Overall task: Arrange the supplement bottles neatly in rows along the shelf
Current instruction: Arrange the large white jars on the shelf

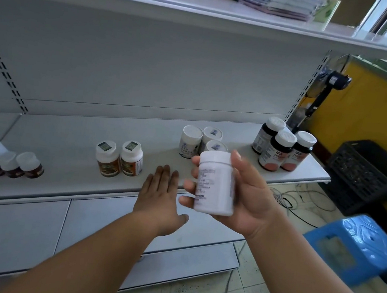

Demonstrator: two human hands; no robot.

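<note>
Right hand (249, 196) fingers clamped on white bottle (216, 182); left hand (159, 200) fingers straight, together, above shelf (67, 146)

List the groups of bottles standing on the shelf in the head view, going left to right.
Dark red bottles with white caps → two orange-labelled bottles → white bottles, partly behind the white bottle gripped in the right hand → dark bottles with pink labels.
</note>
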